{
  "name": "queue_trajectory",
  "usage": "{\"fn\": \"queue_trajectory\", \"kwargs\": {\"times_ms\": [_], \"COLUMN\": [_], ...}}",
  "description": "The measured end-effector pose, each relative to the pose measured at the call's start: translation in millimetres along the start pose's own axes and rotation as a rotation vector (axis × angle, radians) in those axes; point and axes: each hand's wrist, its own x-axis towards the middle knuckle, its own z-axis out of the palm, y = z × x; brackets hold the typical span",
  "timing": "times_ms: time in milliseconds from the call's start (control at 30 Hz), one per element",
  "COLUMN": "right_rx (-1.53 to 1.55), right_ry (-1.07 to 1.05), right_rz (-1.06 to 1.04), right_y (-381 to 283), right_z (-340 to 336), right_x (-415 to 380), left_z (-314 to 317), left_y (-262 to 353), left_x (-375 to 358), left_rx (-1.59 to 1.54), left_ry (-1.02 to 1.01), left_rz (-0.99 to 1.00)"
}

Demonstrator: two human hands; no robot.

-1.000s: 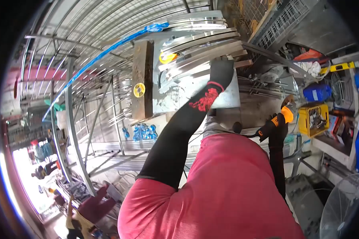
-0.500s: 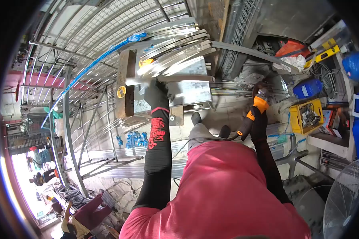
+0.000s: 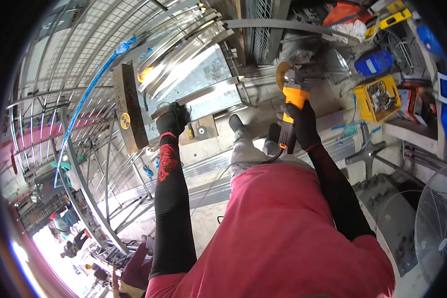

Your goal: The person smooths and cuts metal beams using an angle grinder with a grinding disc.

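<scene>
The left hand (image 3: 173, 120) grips the bar (image 3: 211, 93) along the near edge of the table (image 3: 206, 62), the right hand (image 3: 304, 122) is wrapped around the grinder (image 3: 296, 97) right of the table, and a beam (image 3: 127, 94) lies at its left.

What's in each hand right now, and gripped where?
Right black-gloved hand: orange-and-dark-grey angle grinder, by the middle of its body. Left black-gloved hand: long, straight silver metal bar, near its left end.

Grinder (image 3: 295, 97) orange and black; bar (image 3: 211, 91) silver; left sleeve (image 3: 172, 218) black, red print; shirt (image 3: 283, 213) pinkish-red.
</scene>
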Motion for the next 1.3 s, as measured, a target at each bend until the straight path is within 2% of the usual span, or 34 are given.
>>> {"fn": "queue_trajectory", "kwargs": {"times_ms": [67,100,133,167,200,233,267,300,400,433,533,567,700,867,933,1300], "right_rx": [-0.028,-0.067,-0.111,-0.096,-0.108,-0.073,-0.034,-0.071,-0.195,-0.037,-0.144,-0.063,-0.067,-0.114,-0.126,-0.181], "right_ry": [-0.005,-0.042,-0.083,-0.113,-0.106,-0.139,-0.169,-0.181,-0.226,-0.271,-0.231,-0.243,-0.191,-0.242,-0.252,-0.302], "right_rz": [0.013,-0.013,-0.038,-0.035,-0.017,0.003,0.022,0.023,0.03,0.03,0.03,0.051,0.101,0.106,0.105,0.07], "right_y": [7,13,18,15,12,11,11,11,25,32,37,36,37,40,40,44], "right_z": [0,-1,-2,3,6,9,13,12,4,2,-3,-3,-8,-13,-11,-11], "right_x": [2,5,7,6,4,3,2,2,7,6,4,2,1,6,4,14], "left_z": [7,3,-19,-10,-11,-11,-2,4,29,34,35,34,35,37,37,38], "left_y": [-3,14,53,69,93,111,120,136,145,146,147,147,146,151,153,153], "left_x": [4,3,3,7,17,23,29,33,45,43,33,31,26,25,25,25], "left_rx": [-0.187,-0.226,-0.331,-0.466,-0.419,-0.22,-0.224,-0.188,-0.215,-0.227,-0.278,-0.271,-0.226,-0.208,-0.169,-0.173], "left_ry": [-0.029,0.239,0.258,0.342,0.465,0.464,0.412,0.307,0.311,0.302,0.345,0.344,0.357,0.358,0.426,0.42], "left_rz": [-0.397,-0.378,-0.457,-0.177,0.108,0.323,0.423,0.419,0.397,0.397,0.43,0.448,0.476,0.473,0.49,0.475]}}
